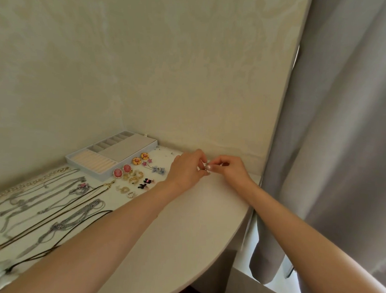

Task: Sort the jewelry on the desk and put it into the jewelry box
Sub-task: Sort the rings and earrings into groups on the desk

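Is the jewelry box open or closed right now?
Open: the jewelry box shows its ring rolls and compartments uncovered, with no lid over them.

Bare tabletop (195, 224) lies open near and right, while necklaces (52, 202) and earrings (133, 177) crowd the left, the jewelry box (126, 149) sits against the wall (168, 78), and a curtain (331, 152) borders the right edge.

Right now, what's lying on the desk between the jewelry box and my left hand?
In the head view, two orange round earrings, pink star studs and small blue earrings lie between the jewelry box and your left hand, pinching a small piece.
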Demonstrator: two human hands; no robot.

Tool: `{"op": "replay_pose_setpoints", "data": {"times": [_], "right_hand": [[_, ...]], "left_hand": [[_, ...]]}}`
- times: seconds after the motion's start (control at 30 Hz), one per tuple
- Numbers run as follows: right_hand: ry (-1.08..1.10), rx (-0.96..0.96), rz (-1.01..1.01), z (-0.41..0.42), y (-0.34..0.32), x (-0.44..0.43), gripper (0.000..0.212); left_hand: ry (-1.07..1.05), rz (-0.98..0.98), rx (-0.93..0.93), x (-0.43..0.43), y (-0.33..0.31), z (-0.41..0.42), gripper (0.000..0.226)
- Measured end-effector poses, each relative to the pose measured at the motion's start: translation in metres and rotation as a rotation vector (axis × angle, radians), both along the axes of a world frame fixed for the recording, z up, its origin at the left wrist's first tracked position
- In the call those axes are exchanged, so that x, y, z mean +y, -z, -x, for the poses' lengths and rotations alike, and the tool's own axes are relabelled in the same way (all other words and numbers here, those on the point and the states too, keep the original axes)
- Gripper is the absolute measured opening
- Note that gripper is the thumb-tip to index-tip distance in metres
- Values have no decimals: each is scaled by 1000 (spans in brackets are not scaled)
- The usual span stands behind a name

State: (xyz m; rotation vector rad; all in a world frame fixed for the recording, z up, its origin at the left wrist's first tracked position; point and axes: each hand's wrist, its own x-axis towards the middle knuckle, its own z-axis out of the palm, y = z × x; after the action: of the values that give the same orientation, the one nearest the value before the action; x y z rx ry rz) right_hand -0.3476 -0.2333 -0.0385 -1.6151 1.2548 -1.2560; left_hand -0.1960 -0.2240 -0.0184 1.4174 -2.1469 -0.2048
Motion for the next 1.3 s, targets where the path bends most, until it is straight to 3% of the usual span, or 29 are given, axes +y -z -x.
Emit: {"op": "replay_pose_setpoints", "data": {"times": [0.17,0.33,0.43,0.6,0.83,0.97,1.2,1.3], "right_hand": [[86,44,7,4,-4,-15,14],[275,548,-15,6,2,-36,7],[263,678,-34,-2,1,-39,6],[301,696,-49,-8,-2,-43,3],[295,820,-34,-10,-7,-39,11],[304,737,-5,-11,-17,-31,9],[147,621,36,-15,-20,0,5],[69,613,16,-16,-16,15,6]], "left_hand": [[-29,-55,67,1,-3,-5,20],[-3,-94,124,1,-7,-19,12],[17,-120,175,1,-8,-23,8],[53,-180,253,5,-11,-25,7],[55,-174,191,13,-17,-25,8],[59,-233,165,19,-22,-29,14],[229,-568,360,39,-22,-30,17],[235,-621,351,48,-20,-28,16]]}}
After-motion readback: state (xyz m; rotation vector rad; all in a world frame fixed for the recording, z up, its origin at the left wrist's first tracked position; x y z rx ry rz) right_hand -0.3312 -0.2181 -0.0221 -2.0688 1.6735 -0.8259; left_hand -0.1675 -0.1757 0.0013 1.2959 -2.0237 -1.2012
